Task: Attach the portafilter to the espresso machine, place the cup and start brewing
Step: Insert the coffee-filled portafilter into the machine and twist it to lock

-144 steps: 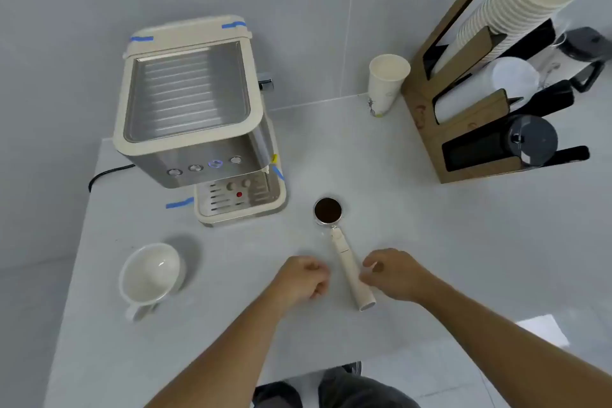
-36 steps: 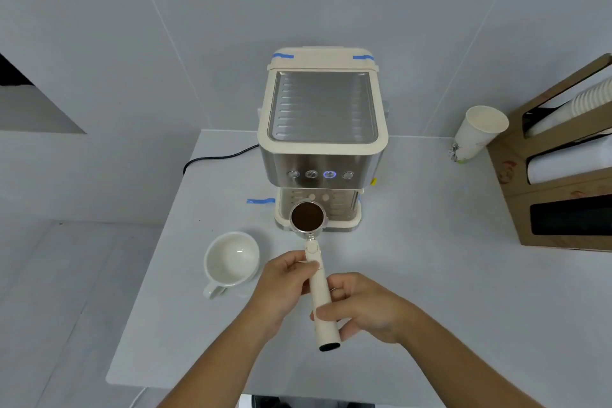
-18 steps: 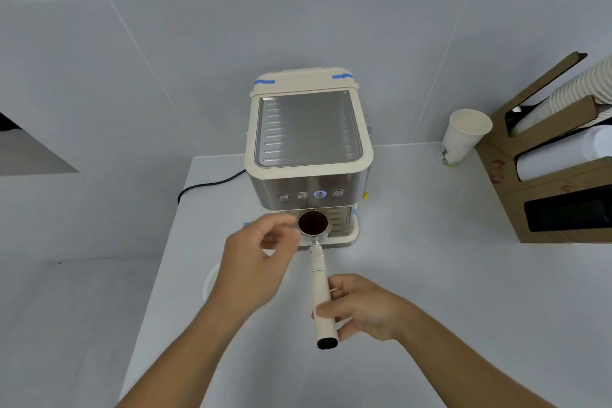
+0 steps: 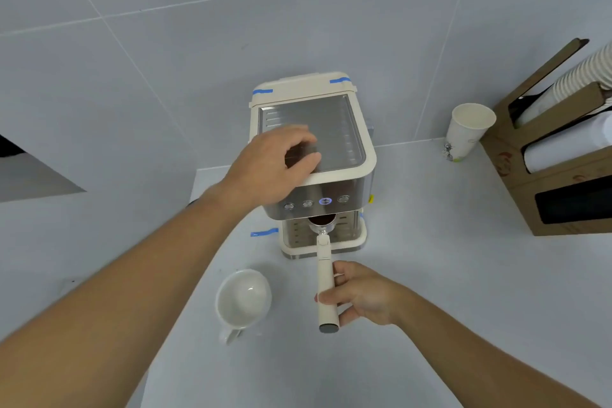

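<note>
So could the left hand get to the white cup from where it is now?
Probably yes. The left hand rests on the machine top, holding nothing, and the cup stands uncovered on the table with nothing between them.

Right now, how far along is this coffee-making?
Early. Nothing is finished. The right hand holds the portafilter, its coffee-filled basket just under the espresso machine, apparently not locked in. The left hand is over the machine's top. The white cup sits on the table; brewing comes last.

Place: looked like a coffee-making station.
Evidence: espresso machine [image 4: 314, 156] on a white counter [image 4: 463, 275]; cardboard dispenser [image 4: 556, 156] stacked with paper cups.
</note>
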The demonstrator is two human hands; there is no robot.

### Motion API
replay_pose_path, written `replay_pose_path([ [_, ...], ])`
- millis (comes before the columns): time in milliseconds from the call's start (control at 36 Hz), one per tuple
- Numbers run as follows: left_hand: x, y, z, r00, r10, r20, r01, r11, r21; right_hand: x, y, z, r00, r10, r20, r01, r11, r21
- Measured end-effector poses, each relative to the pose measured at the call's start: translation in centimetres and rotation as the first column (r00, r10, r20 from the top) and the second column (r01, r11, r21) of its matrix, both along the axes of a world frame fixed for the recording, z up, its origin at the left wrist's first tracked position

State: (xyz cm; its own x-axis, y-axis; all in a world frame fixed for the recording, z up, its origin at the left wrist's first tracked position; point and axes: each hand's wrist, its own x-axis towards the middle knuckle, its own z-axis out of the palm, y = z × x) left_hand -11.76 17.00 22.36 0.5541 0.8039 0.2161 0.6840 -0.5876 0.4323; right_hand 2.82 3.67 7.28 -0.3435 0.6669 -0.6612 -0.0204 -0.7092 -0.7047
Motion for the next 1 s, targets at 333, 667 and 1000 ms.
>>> replay_pose_path([
  [333,0.4,4.2,-0.7,0.956,-0.117,-0.271,0.086,0.988,-0.127,-0.7,1.3,-0.2,1.0,-0.017,-0.022,0.018,0.999,0.047],
  [667,0.5,4.7,-1.4,0.888,-0.14,-0.437,0.114,0.99,-0.086,-2.0,2.6,-0.3,0.995,-0.081,-0.062,0.084,0.995,0.05],
  [1000,0.5,4.8,-1.3,0.9,-0.136,-0.414,0.106,0.99,-0.093,-3.0,4.2,-0.4,0.985,-0.155,-0.083,0.162,0.982,0.094],
])
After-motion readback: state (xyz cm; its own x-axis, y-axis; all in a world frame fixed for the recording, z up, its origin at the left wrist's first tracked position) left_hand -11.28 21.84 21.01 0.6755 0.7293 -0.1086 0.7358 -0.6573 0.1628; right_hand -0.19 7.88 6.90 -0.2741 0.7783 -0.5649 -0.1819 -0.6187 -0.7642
